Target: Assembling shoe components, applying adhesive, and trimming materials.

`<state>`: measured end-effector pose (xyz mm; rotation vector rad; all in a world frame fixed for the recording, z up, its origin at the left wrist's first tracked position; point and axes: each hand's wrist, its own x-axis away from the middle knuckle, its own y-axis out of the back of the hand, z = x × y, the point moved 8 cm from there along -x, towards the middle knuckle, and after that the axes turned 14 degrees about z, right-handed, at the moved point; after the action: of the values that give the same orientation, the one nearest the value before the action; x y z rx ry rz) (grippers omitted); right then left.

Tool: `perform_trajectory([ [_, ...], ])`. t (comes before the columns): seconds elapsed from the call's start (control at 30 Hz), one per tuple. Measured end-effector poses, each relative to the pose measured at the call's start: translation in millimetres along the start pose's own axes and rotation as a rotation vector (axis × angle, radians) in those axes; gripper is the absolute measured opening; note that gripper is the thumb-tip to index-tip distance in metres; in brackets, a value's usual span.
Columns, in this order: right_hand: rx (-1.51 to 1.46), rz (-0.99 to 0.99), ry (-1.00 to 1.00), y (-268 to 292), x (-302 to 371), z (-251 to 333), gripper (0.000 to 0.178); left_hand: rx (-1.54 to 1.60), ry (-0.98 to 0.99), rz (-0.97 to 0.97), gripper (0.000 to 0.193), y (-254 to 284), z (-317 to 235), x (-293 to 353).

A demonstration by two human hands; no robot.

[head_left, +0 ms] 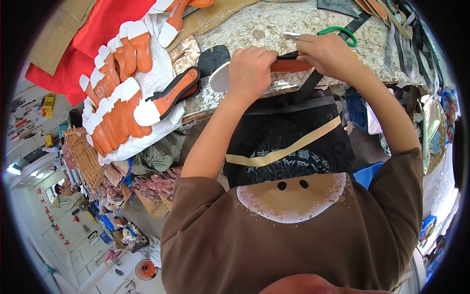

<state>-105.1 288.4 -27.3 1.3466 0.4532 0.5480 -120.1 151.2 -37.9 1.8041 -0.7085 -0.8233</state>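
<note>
The table [377, 66] is worn and spotty, with a pile of soles [116, 100] on its left. Over its front edge is one long sole [290, 65], lying left to right, white end left. The left hand [251, 71] is wrapped around it, nearer the white end. The right hand [325, 58] pinches the other end. Green scissors [353, 41] sit against the right hand; I cannot tell if it holds them.

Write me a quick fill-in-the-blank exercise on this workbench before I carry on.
The rowed insoles are orange and ____.
They lie to the ____ of the held insole.
The scissors have ____ handles.
Those scissors are closer to the ____ grip.

Missing words: white; left; green; right.
</note>
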Motion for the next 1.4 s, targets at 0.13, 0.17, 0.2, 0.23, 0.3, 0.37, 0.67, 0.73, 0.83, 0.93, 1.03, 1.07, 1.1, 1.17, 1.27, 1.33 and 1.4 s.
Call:
perform_trajectory([
  [0.13,-0.093,-0.128,-0.018,-7,16,-13,0.017,-0.015,-0.017,-0.012,0.01,5,-8,-6],
  [0.17,-0.12,-0.176,-0.018,-7,19,-16,0.017,-0.006,0.002,0.061,0.015,3,-10,-12],
  [0.2,-0.12,-0.179,-0.024,-9,20,-21,0.017,0.002,0.02,0.135,0.021,1,-12,-19],
  [0.23,-0.261,-0.214,0.031,-9,22,-25,0.019,0.002,0.012,0.137,0.021,4,-18,-29],
  [0.3,-0.402,-0.252,0.104,-7,25,-24,0.021,-0.195,0.034,0.57,0.035,-26,-26,-41],
  [0.37,-0.495,-0.19,-0.122,-13,31,-39,0.03,-0.147,0.085,0.568,0.04,-32,-26,-43],
  [0.67,-1.126,-0.146,-0.149,3,65,-14,0.047,0.097,-0.052,0.31,0.031,69,-55,15],
  [0.73,-1.147,-0.169,-0.147,2,69,-9,0.047,0.155,-0.001,0.289,0.031,80,-53,29],
  [0.83,-1.288,-0.168,-0.143,3,63,9,0.046,0.222,0.067,0.252,0.03,96,-48,48],
  [0.93,-1.392,-0.274,-0.147,-3,60,11,0.034,0.464,0.132,0.056,0.024,105,-37,66],
  [1.03,-1.431,-0.494,-0.132,13,49,29,0.019,0.733,0.215,-0.231,0.023,110,-30,80],
  [1.07,-1.456,-0.502,-0.109,21,50,32,0.011,0.805,0.238,-0.265,0.023,106,-27,84],
  [1.1,-1.457,-0.498,-0.099,22,46,38,0.011,0.798,0.242,-0.272,0.023,106,-28,85],
  [1.17,-1.494,-0.694,0.028,33,42,48,0.01,0.967,0.297,-0.411,0.023,105,-19,91],
  [1.27,-1.364,-0.644,0.006,39,30,62,0.008,0.997,0.323,-0.443,0.022,109,-11,102],
  [1.33,-1.264,-0.639,-0.017,43,25,72,0.008,1.016,0.33,-0.443,0.022,109,-9,106],
  [1.4,-1.272,-0.594,-0.046,41,16,83,0.008,1.042,0.314,-0.513,0.021,113,-8,107],
])
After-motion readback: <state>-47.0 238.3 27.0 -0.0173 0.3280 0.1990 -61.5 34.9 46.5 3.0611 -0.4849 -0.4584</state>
